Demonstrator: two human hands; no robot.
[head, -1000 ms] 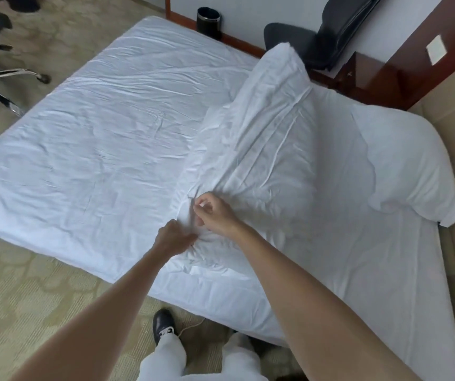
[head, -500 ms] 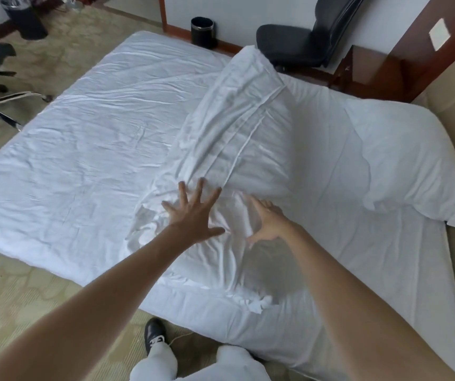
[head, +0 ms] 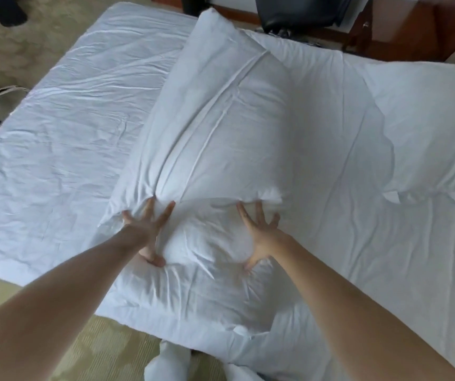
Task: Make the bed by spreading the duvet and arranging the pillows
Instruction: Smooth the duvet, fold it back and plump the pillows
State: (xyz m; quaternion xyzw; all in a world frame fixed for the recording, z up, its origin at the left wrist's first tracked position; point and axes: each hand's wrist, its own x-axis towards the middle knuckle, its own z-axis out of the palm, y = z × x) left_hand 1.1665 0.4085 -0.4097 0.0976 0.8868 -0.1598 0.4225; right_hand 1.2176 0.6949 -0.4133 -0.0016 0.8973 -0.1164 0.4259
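We are pressing both palms down on the near end of the plump white pillow in its creased cotton case [head: 215,138], which is lying lengthwise across the middle of the bed; our left hand [head: 146,232] and right hand [head: 259,237] are both lying flat with fingers splayed, gripping nothing and only pushing into the stuffing. We are judging the work to be well along: the wrinkled white duvet [head: 64,127] is already lying spread over the far half of the wide white-sheeted bed [head: 372,270], and a second white pillow [head: 429,127] is sitting at the headboard end to our right. What is remaining, as we are reading it, is turning this pillow and setting it beside the other one, then smoothing the creases. A black upholstered chair [head: 297,12] is standing beyond the far edge and a dark wooden cabinet [head: 402,31] beside it, both well apart from the pillows, so nothing is blocking the way.
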